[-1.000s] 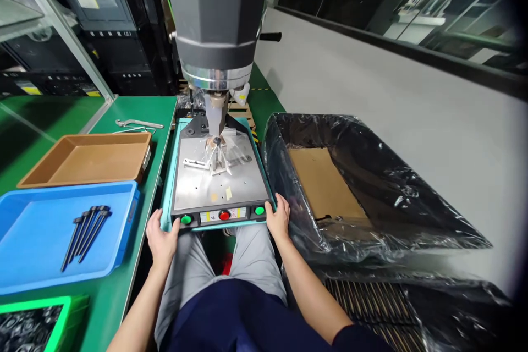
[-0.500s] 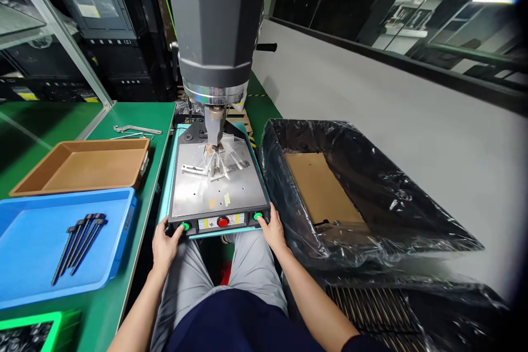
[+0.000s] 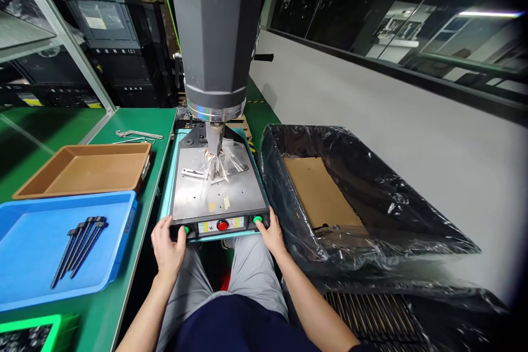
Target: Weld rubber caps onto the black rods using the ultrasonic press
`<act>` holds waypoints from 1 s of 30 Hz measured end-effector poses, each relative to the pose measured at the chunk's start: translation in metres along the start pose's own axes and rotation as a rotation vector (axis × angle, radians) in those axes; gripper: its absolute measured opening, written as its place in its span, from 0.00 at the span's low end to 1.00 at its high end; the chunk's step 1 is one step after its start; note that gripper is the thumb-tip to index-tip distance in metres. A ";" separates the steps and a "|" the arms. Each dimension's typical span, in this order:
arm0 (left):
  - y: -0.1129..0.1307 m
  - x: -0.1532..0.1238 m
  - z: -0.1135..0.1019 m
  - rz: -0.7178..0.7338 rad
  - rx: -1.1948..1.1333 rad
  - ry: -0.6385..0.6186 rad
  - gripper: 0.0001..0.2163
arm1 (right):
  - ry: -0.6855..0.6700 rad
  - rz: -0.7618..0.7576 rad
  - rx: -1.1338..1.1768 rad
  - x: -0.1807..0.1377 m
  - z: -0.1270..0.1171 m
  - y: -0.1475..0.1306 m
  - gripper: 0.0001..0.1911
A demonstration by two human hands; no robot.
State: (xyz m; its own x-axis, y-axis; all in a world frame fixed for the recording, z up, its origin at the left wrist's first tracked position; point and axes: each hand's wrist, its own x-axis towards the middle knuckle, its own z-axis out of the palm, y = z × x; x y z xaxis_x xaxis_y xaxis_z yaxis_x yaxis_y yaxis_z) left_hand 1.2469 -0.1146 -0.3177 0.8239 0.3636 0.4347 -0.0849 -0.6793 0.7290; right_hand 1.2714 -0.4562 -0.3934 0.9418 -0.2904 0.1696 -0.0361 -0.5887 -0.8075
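Note:
A grey press head [image 3: 216,38] stands over a metal base plate [image 3: 218,192], and its narrow tip [image 3: 214,140] touches a small part wrapped in clear plastic [image 3: 218,164]. My left hand [image 3: 168,250] rests at the base's front left corner, thumb on the left green button [image 3: 187,229]. At the front right corner lies my right hand [image 3: 270,234], thumb beside the right green button [image 3: 258,219]. A red button [image 3: 223,225] sits between them. Neither hand holds anything.
On the green bench [image 3: 115,297] to the left are a blue tray [image 3: 25,280] with several black pins [image 3: 78,242], an empty brown tray [image 3: 82,168] and a green bin [image 3: 28,333]. A box lined with black plastic [image 3: 371,214] stands on the right.
Both hands slid from the base's front corners onto the green buttons. The press head came down onto the wrapped part.

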 end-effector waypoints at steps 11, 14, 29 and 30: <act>0.067 0.037 0.082 -0.591 -0.941 -0.508 0.26 | 0.241 -0.086 0.109 0.002 -0.008 -0.061 0.26; 0.072 0.057 0.093 -0.718 -1.015 -0.400 0.30 | 0.081 -0.089 0.316 -0.002 0.008 -0.092 0.23; 0.114 0.105 0.051 -0.591 -1.336 -0.184 0.18 | -0.477 -0.247 0.161 0.049 0.113 -0.204 0.12; 0.116 0.106 0.049 -0.594 -1.348 -0.193 0.18 | -0.426 -0.233 0.152 0.055 0.115 -0.209 0.12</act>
State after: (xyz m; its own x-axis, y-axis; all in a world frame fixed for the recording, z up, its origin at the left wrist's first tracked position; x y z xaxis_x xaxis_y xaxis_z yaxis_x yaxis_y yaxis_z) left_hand 1.3518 -0.1862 -0.2133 0.9739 0.2079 -0.0908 -0.0717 0.6620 0.7461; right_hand 1.3694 -0.2623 -0.2803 0.9730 0.1874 0.1349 0.2101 -0.4760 -0.8540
